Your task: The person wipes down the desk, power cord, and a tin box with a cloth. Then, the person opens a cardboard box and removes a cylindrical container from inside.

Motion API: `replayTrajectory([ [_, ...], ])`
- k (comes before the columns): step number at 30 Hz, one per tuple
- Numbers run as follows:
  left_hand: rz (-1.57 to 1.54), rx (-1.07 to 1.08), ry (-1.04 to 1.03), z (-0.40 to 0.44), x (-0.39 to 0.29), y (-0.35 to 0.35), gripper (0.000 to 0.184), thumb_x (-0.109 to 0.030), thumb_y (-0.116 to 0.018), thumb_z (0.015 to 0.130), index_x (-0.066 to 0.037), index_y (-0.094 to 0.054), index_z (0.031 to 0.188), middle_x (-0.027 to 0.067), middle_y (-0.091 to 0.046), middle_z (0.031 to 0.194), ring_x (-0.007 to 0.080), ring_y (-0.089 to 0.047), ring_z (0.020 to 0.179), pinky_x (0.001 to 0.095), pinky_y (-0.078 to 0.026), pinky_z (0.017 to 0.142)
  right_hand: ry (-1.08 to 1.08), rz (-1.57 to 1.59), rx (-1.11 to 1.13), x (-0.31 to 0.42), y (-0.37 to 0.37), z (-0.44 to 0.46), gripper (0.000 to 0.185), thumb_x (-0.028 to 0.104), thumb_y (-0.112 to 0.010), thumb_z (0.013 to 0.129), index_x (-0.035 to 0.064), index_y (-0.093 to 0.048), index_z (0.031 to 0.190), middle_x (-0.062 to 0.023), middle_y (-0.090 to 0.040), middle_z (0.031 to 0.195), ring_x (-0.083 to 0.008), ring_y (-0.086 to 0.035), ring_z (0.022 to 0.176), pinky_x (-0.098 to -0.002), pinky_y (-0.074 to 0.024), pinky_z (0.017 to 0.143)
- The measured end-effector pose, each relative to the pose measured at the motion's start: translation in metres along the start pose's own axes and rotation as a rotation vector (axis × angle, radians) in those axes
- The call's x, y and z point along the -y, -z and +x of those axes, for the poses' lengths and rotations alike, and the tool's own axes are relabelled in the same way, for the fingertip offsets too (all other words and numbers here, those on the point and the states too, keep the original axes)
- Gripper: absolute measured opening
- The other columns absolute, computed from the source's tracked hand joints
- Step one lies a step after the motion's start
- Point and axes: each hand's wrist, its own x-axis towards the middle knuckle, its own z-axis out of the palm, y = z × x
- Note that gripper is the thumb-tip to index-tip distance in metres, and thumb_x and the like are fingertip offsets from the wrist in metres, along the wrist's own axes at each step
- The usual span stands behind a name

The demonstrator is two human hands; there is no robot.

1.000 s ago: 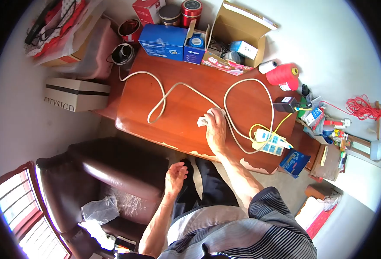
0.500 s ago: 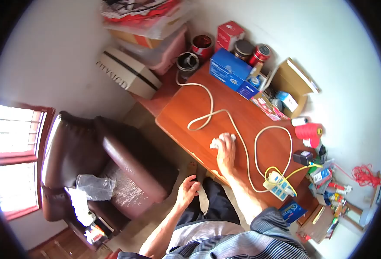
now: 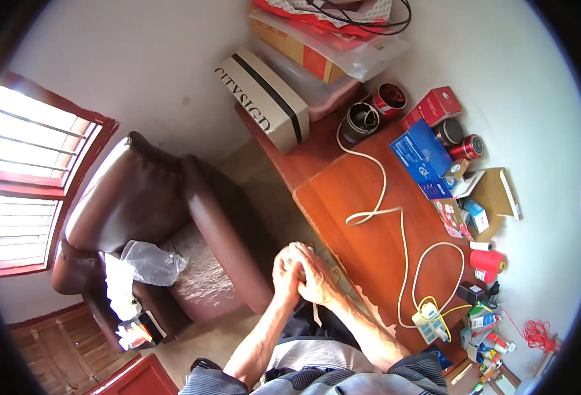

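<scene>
My left hand (image 3: pixel 284 275) and my right hand (image 3: pixel 314 276) are pressed together in front of my body, beside the long front edge of the wooden desk (image 3: pixel 343 247). Their fingers are closed over one another, and whatever lies between the palms is hidden. A short pale strip (image 3: pixel 316 315) hangs just below the hands, against my dark trousers. On the desktop to the right lies a looped white cable (image 3: pixel 403 263), running to a power strip (image 3: pixel 430 325) with a yellow cord plugged in.
A brown armchair (image 3: pixel 201 217) with a clear plastic bag (image 3: pixel 153 262) stands to the left. Along the wall are a blue box (image 3: pixel 422 158), an open carton (image 3: pixel 498 197), a red thread spool (image 3: pixel 489 261) and a dark container (image 3: pixel 358 123). A CITYSIGD box (image 3: pixel 264 99) sits farther back.
My right hand has left the desktop, where it held a crumpled white cloth, and has met my left hand. The cloth is now out of sight. The view has turned leftward.
</scene>
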Motion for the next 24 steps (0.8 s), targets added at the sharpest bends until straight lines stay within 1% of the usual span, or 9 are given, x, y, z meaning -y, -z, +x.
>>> replayTrajectory([
  [2, -0.261, 0.001, 0.058, 0.054, -0.031, 0.004, 0.042, -0.008, -0.061, 0.096, -0.011, -0.053, 0.137, 0.0092, -0.067, 0.118, 0.0214, -0.068, 0.101, 0.0323, -0.061, 0.071, -0.116, -0.066, -0.026, 0.017, 0.026, 0.011, 0.079, 0.009, -0.073, 0.079, 0.0034, -0.038, 0.15, -0.0246, -0.043, 0.152, -0.0398, -0.04, 0.142, -0.047, -0.0355, 0.117],
  [4, -0.082, -0.019, -0.015, 0.119, -0.052, 0.004, 0.039, -0.009, -0.061, 0.096, -0.01, -0.054, 0.134, 0.0068, -0.069, 0.113, 0.0174, -0.07, 0.091, 0.0272, -0.059, 0.057, -0.254, 0.06, -0.182, -0.014, 0.032, -0.001, 0.072, 0.007, -0.073, 0.081, 0.0047, -0.044, 0.147, -0.0234, -0.049, 0.145, -0.0391, -0.047, 0.135, -0.0463, -0.0394, 0.114],
  [8, 0.22, 0.323, -0.116, 0.236, -0.081, -0.025, 0.043, -0.012, -0.064, 0.095, -0.007, -0.055, 0.137, 0.0071, -0.067, 0.118, 0.0173, -0.068, 0.101, 0.0305, -0.059, 0.07, -0.544, -0.064, -0.318, -0.037, 0.066, -0.051, 0.06, 0.002, -0.068, 0.085, 0.0067, -0.05, 0.142, -0.0202, -0.059, 0.128, -0.0347, -0.061, 0.116, -0.0424, -0.0511, 0.099],
  [11, 0.388, 0.397, -0.334, 0.305, -0.068, -0.054, 0.048, -0.013, -0.069, 0.092, -0.008, -0.056, 0.138, 0.0119, -0.067, 0.121, 0.0263, -0.067, 0.107, 0.0379, -0.057, 0.085, -0.586, -0.132, -0.315, -0.052, 0.077, -0.074, 0.058, -0.001, -0.068, 0.082, 0.0052, -0.053, 0.138, -0.0188, -0.061, 0.123, -0.0322, -0.063, 0.109, -0.0417, -0.0523, 0.096],
  [13, 0.924, 0.242, -0.702, 0.334, -0.057, -0.062, 0.053, -0.014, -0.073, 0.088, -0.013, -0.058, 0.138, 0.0178, -0.065, 0.123, 0.0373, -0.061, 0.115, 0.0451, -0.053, 0.095, -0.623, -0.169, -0.31, -0.057, 0.08, -0.08, 0.058, -0.003, -0.068, 0.079, 0.0048, -0.054, 0.135, -0.018, -0.06, 0.122, -0.0314, -0.063, 0.107, -0.0406, -0.0534, 0.093],
  [14, 0.928, 0.251, -0.693, 0.336, -0.046, -0.062, 0.053, -0.014, -0.073, 0.088, -0.013, -0.058, 0.138, 0.0178, -0.065, 0.123, 0.0373, -0.061, 0.115, 0.0451, -0.053, 0.095, -0.635, -0.166, -0.31, -0.061, 0.079, -0.081, 0.058, -0.003, -0.068, 0.079, 0.0048, -0.054, 0.135, -0.018, -0.06, 0.122, -0.0314, -0.063, 0.107, -0.0406, -0.0534, 0.093],
  [16, 1.281, -0.053, -0.639, 0.313, -0.049, -0.081, 0.056, -0.016, -0.075, 0.085, -0.02, -0.059, 0.138, 0.0222, -0.055, 0.135, 0.0441, -0.053, 0.12, 0.0497, -0.052, 0.096, -0.704, -0.123, -0.345, -0.065, 0.079, -0.08, 0.059, -0.004, -0.068, 0.079, 0.005, -0.054, 0.135, -0.0173, -0.058, 0.12, -0.0305, -0.063, 0.103, -0.0393, -0.0541, 0.09],
  [20, 1.224, -0.244, -0.739, 0.294, -0.048, -0.073, 0.056, -0.016, -0.078, 0.081, -0.023, -0.062, 0.134, 0.0195, -0.046, 0.138, 0.0452, -0.049, 0.121, 0.0527, -0.052, 0.093, -0.688, -0.227, -0.323, -0.073, 0.073, -0.074, 0.06, -0.004, -0.069, 0.077, 0.0052, -0.055, 0.134, -0.0161, -0.057, 0.116, -0.0292, -0.063, 0.098, -0.0382, -0.0545, 0.086],
  [24, 1.197, -0.179, -0.785, 0.295, -0.045, -0.06, 0.055, -0.019, -0.078, 0.084, -0.022, -0.06, 0.135, 0.0201, -0.047, 0.137, 0.0423, -0.05, 0.124, 0.0479, -0.05, 0.098, -0.711, -0.214, -0.35, -0.078, 0.075, -0.065, 0.056, -0.001, -0.073, 0.074, 0.0063, -0.056, 0.127, -0.0152, -0.055, 0.108, -0.0291, -0.06, 0.093, -0.0394, -0.0541, 0.083],
])
